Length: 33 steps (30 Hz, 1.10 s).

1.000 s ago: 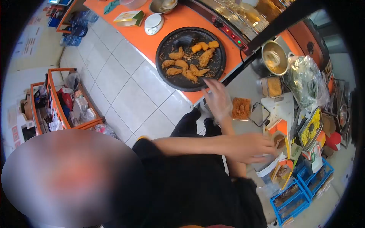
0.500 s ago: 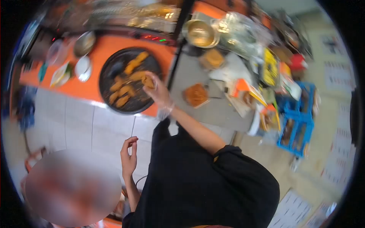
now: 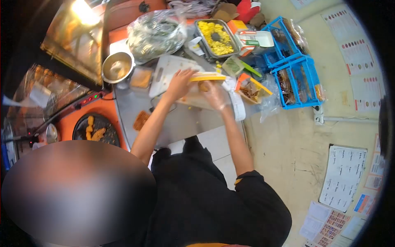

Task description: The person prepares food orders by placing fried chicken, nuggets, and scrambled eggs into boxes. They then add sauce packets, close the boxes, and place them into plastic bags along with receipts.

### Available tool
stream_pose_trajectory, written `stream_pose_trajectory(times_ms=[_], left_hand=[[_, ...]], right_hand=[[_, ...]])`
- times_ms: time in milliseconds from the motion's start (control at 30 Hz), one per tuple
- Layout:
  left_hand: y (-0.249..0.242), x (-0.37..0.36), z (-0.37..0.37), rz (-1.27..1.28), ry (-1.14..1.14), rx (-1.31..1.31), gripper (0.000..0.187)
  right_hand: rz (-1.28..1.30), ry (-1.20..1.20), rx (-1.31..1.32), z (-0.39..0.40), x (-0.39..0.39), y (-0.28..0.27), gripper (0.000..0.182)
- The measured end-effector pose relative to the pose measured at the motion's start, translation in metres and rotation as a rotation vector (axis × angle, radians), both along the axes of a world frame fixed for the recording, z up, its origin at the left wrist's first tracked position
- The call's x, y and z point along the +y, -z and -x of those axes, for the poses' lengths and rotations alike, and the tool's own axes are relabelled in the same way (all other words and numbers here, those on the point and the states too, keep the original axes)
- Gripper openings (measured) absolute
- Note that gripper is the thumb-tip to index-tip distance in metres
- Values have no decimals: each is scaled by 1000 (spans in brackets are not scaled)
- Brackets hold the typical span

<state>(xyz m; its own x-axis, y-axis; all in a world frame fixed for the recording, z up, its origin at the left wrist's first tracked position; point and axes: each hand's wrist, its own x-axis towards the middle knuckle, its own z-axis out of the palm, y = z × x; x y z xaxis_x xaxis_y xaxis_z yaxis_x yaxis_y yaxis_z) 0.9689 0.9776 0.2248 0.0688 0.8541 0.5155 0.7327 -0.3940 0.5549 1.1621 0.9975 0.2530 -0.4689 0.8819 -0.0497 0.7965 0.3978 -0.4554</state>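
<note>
Chicken has come from the black tray to the box over the table; the gloved right hand pinches it, while the left hand grips the box, bringing both together.

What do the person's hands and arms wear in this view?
The right hand has a thin, clear plastic glove, loose at the wrist. Its black sleeve is short, with a yellow-orange edge. The left hand shows no glove; its sleeve is hidden.
</note>
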Motion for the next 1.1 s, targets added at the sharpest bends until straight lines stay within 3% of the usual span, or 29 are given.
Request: stream_pose_trajectory(times_ms=[67,200,267,333,400,467,533,633,733,767,867,1000,1100], left_hand=[[14,25,4,356,104,-186,35],[0,39,14,425,4,-157,26],[-11,34,13,508,-8,-167,28],[-32,26,11,566,29,-147,40],[-61,25,6,618,105,-92,55],[-87,23,-2,714,161,-96,66],[-82,51,-23,700,133,-271,69],[-56,128,-57,769,-5,-516,68],[29,201,-82,747,-286,-537,71],[46,219,-90,751,-411,-518,71],[98,248,-104,608,-647,-364,68],[99,257,-103,665,-612,-502,64],[103,258,-102,637,-580,-518,62]], right_hand=[[-57,0,34,6,34,48,33],[-349,13,118,-4,53,86,23],[-358,-371,377,-34,68,45,21],[232,-458,301,-65,108,-23,25],[314,-249,434,-77,193,-45,32],[-12,-86,-24,-65,289,-22,36],[-205,-201,-172,-55,370,71,44],[-220,-307,-458,-28,397,104,61],[-194,-379,-615,-21,417,121,71],[-80,-380,-705,-17,419,112,69],[278,-317,-452,-17,428,98,67],[-235,-572,-260,-11,429,115,73],[-358,-659,-571,-3,423,107,86]])
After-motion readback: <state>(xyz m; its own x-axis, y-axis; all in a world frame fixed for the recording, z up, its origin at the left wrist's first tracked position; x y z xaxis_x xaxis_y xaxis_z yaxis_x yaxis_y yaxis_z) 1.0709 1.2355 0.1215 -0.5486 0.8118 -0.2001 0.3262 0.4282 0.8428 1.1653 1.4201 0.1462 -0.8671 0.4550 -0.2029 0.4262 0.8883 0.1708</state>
